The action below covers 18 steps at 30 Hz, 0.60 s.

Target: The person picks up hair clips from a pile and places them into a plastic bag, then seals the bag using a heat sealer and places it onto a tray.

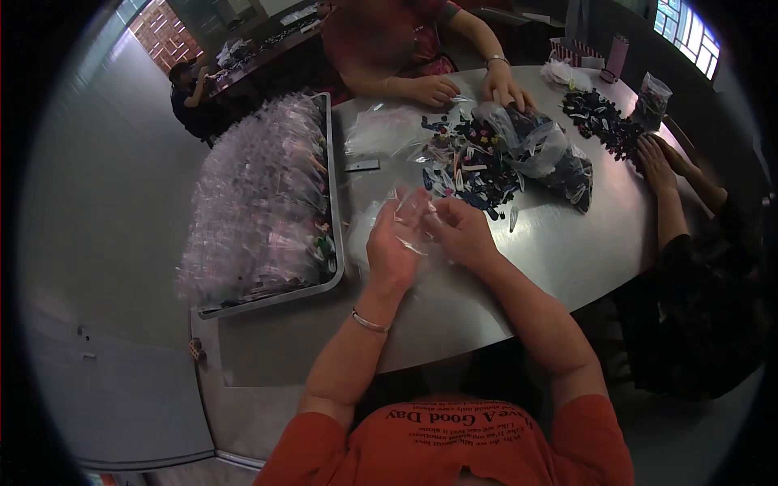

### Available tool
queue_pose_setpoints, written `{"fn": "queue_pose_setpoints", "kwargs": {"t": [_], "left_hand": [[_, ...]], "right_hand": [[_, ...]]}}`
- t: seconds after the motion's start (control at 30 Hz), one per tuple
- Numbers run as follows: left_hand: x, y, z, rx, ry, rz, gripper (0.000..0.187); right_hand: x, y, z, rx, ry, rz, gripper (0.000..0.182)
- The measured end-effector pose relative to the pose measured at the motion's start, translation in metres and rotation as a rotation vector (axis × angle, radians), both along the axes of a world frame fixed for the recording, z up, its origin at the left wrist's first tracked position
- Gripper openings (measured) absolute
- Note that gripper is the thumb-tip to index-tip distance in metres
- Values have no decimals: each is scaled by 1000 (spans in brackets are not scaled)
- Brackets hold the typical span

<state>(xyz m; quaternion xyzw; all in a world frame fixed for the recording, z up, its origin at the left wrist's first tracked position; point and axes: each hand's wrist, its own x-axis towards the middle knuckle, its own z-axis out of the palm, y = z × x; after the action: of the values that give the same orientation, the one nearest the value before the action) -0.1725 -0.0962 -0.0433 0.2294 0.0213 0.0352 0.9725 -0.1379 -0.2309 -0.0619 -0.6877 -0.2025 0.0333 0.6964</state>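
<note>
Near the middle of the metal table (478, 279), my left hand (393, 247) holds a small clear plastic bag (412, 231), its fingers bent around it. My right hand (466, 231) pinches the bag's right side. Just beyond my hands lies a pile of small hair clips (470, 166), dark and coloured. A single silvery clip (514, 219) rests at the pile's near edge. Flat clear bags (363, 231) are partly hidden behind my left hand.
A tray (338, 243) heaped with filled clear bags (259, 194) stands left. A large bag of clips (543, 154) lies beyond the pile. Across the table a person's hands (506, 87) touch it; another person's hands (656, 162) reach a dark heap (604, 121) at right.
</note>
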Motion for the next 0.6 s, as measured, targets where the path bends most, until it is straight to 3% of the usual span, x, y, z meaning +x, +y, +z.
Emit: {"fn": "queue_pose_setpoints", "kwargs": {"t": [0.07,0.13,0.17,0.23,0.3,0.37,0.53,0.6], "left_hand": [[-2,-2,4,-2,28,-13,35],[-3,-5,7,72,95,37,34],[-2,-2,1,71,96,28,34],[2,5,-8,55,70,-113,35],[1,0,-9,83,82,-129,35],[-2,-3,-5,112,92,-134,36],[-6,-2,3,-116,-49,-199,37],[-6,-3,3,-76,-36,-186,37]], "right_hand": [[-2,-1,6,-142,-121,-115,20],[-5,-5,14,-313,-467,-291,30],[-4,-6,15,-317,-464,-300,30],[2,-9,16,-411,-875,-396,38],[4,-9,10,-414,-874,-362,39],[2,-9,14,-523,-1112,-407,38],[-1,-5,15,-411,-1015,-395,30],[1,-3,10,-390,-1001,-386,27]]}}
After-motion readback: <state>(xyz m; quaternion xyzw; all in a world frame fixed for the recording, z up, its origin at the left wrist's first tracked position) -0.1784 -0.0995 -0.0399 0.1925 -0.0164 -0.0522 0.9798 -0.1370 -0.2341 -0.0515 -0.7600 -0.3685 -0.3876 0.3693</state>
